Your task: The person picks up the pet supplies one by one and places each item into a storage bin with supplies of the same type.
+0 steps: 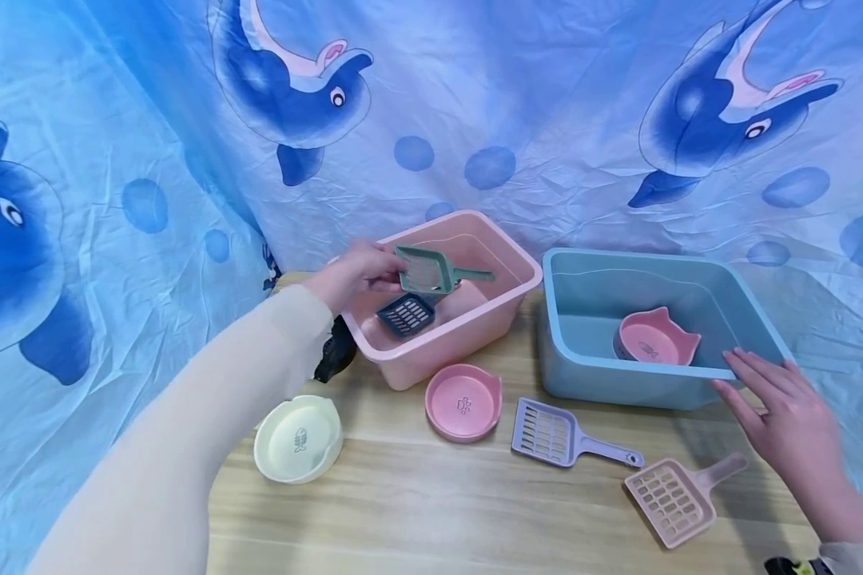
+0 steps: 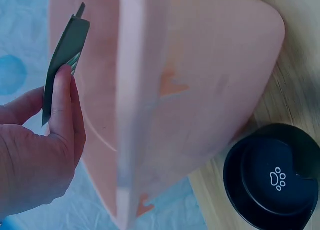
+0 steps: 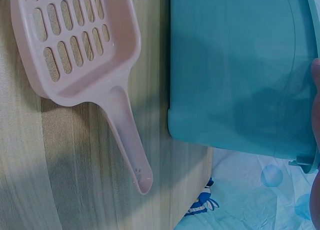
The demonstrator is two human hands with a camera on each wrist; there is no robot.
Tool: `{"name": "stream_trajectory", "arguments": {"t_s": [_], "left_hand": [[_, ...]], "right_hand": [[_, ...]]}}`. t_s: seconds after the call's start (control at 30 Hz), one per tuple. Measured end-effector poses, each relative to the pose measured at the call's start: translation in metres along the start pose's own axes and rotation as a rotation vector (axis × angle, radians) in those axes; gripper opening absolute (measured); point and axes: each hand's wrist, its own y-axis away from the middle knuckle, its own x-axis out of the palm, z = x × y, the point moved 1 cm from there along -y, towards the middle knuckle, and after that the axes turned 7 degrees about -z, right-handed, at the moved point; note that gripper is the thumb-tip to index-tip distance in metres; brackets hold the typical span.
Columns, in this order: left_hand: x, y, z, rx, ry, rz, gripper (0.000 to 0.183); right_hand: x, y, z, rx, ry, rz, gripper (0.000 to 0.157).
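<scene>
My left hand (image 1: pixel 363 271) pinches a green litter scoop (image 1: pixel 442 279) by the edge of its slotted pan, over the pink litter box (image 1: pixel 446 359). In the left wrist view, thumb and fingers lie on either side of the green pan, which is seen edge-on. Inside the pink box lies a dark navy litter scoop (image 1: pixel 408 315). My right hand (image 1: pixel 791 407) rests its fairly straight fingers on the near right rim of the blue litter box (image 1: pixel 618 379). In that box sits a pink cat-eared bowl (image 1: pixel 658 339).
A pale green bowl (image 1: pixel 298 439), a round pink bowl (image 1: pixel 463 403) and a black bowl (image 2: pixel 272 182) stand on the wooden table (image 1: pixel 417 511). A lavender scoop (image 1: pixel 561 435) and a pale pink scoop (image 1: pixel 676 499) lie before the blue box. A dolphin-print curtain (image 1: pixel 475 104) hangs behind.
</scene>
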Motion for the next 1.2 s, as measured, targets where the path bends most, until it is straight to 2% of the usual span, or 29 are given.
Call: {"name": "stream_trajectory", "arguments": {"t_s": [0.17, 0.27, 0.53, 0.73, 0.87, 1.0, 1.2], "left_hand": [[0.000, -0.005, 0.006, -0.017, -0.109, -0.025, 0.029], [-0.001, -0.004, 0.009, -0.037, -0.167, -0.009, 0.031], [-0.006, 0.003, 0.016, -0.122, -0.143, 0.052, 0.054], [-0.014, 0.015, 0.013, -0.081, -0.157, 0.004, 0.062], [-0.023, 0.026, 0.006, 0.020, -0.223, 0.028, 0.067], [-0.037, 0.042, -0.003, 0.176, -0.309, 0.048, 0.059], [-0.065, 0.066, -0.010, 0.534, -0.587, -0.002, 0.056]], "right_hand": [[-0.002, -0.001, 0.003, -0.003, 0.003, 0.008, 0.086], [-0.003, -0.002, 0.005, -0.006, 0.004, 0.008, 0.086], [-0.005, -0.003, 0.006, 0.002, 0.004, 0.014, 0.086], [-0.006, -0.005, 0.006, 0.006, 0.004, 0.014, 0.088], [-0.006, -0.006, 0.006, 0.012, 0.003, 0.025, 0.089], [-0.006, -0.006, 0.006, 0.017, 0.005, 0.045, 0.091], [-0.005, -0.006, 0.003, 0.013, 0.015, 0.057, 0.093]]}}
